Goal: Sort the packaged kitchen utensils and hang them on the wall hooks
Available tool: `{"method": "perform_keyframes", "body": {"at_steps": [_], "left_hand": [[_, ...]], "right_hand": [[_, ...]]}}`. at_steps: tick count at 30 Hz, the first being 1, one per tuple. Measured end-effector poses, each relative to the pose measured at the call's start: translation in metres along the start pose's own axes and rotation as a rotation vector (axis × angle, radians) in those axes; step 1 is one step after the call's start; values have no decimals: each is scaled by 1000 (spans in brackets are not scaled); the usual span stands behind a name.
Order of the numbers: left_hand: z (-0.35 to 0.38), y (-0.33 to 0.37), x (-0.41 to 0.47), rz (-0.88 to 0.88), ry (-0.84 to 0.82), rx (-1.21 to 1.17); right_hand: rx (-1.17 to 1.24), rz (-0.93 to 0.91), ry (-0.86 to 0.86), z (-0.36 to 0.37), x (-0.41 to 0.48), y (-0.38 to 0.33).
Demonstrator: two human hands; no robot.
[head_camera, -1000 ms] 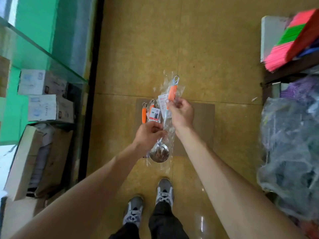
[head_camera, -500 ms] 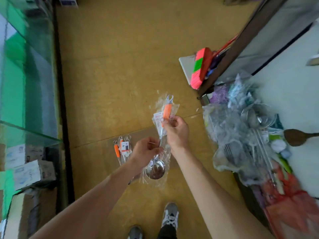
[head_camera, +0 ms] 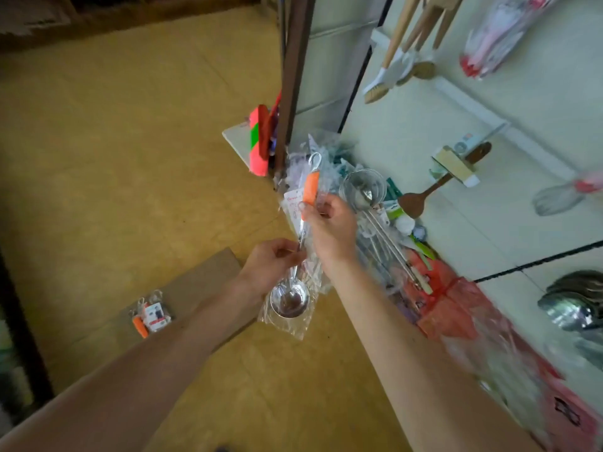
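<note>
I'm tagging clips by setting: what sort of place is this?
Probably a small housewares shop: a spatula hangs on the wall, a heap of bagged utensils lies at its foot, and the left hand and right hand hold a bagged ladle.

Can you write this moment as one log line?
left hand: pinches ladle stem | right hand: grips its orange handle | ladle: bagged, held over floor | status: not hung yet

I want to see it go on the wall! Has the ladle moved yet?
Yes. The ladle has gone right, away from the orange packets on the cardboard, toward the utensil pile by the wall.
</note>
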State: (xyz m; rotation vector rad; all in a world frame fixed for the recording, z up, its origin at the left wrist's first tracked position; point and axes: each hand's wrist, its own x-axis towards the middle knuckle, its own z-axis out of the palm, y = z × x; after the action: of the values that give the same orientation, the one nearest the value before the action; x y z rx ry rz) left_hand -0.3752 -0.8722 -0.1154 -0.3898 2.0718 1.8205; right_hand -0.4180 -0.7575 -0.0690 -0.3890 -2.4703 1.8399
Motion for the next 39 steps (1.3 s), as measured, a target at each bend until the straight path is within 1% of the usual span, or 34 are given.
{"method": "perform_keyframes", "body": {"at_steps": [8,11,15,19,21,26,32,39], "left_hand": [[154,39,-34,63,-200,97],[215,53,-52,105,-295,145],[296,69,-76,141,-344,216],[382,80,-104,225,-392,286],[425,84,-117,212,-427,289],[526,84,-157,231,-601,350],[616,71,-198,282,-758,533],[695,57,-243,373,-881,623]], "right_hand": [[72,12,135,-177,-19,21],[99,9,219,-244,-29,33],[131,29,291,-329,-46,47],[189,52,386,-418,-69,67],[201,66,446,-461,-83,79],[230,98,591,-559,-120,112],[236,104,744,-646,-174,152],[328,121,887,-713,-228,186]]}}
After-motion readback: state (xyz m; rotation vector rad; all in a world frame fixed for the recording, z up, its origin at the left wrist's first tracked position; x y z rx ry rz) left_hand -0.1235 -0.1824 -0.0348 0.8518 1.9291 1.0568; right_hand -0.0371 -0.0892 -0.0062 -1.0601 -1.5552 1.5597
